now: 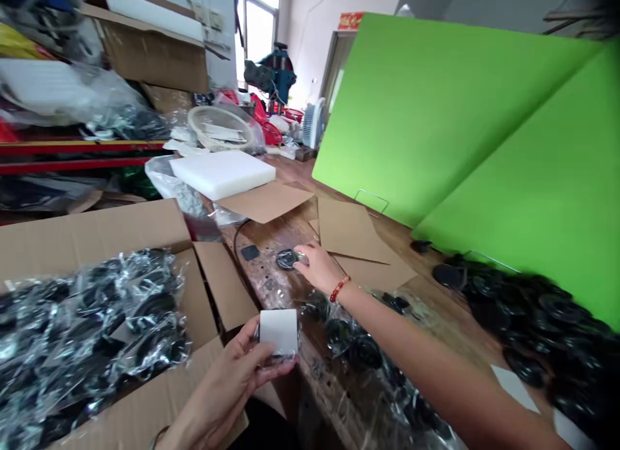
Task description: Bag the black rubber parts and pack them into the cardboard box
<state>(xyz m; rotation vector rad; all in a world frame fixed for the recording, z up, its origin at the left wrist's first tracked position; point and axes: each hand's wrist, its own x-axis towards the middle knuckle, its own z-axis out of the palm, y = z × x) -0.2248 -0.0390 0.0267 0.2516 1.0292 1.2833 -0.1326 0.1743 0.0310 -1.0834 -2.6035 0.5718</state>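
A white square card (278, 328) over a dark wrapped piece sits in my left hand (245, 359), low in the middle, with the fingers round it. My right hand (316, 266), with a red bead bracelet at the wrist, reaches over the wooden bench (310, 347). Its thumb and fingers pinch the edge of a round black piece (286, 259) in clear wrap. Several wrapped black pieces (365, 352) lie on the bench beneath my right forearm. A small black square (250, 252) rests left of the round piece.
A cardboard box (203, 308) full of wrapped black pieces (92, 334) stands at the left. Loose black pieces (542, 334) are heaped at the right before green panels (465, 127). Cardboard sheets (353, 230) and white foam (223, 172) lie farther back.
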